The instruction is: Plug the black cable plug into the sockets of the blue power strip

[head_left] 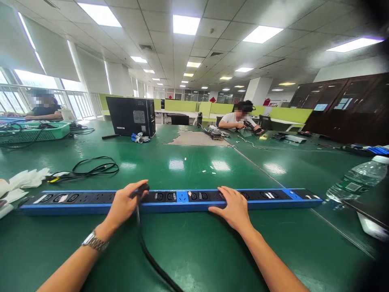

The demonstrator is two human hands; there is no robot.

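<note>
A long power strip (173, 207) with a blue edge and black and blue sockets lies crosswise on the green table in front of me. My left hand (124, 202) pinches a black power plug (143, 189) at the strip's sockets, left of its middle. Whether the plug is seated in a socket cannot be made out. From it a thick black cable (148, 253) hangs towards me and leaves the bottom of the view. My right hand (234, 206) grips the strip right of its middle, thumb on the near side and fingers over the top.
A coiled black cable (97, 166) and white crumpled tissue (28, 178) lie at left. A plastic bottle (357, 178) is at right. Farther back stand a computer case (130, 115) and a green basket (45, 134). Two people sit at the table's far sides.
</note>
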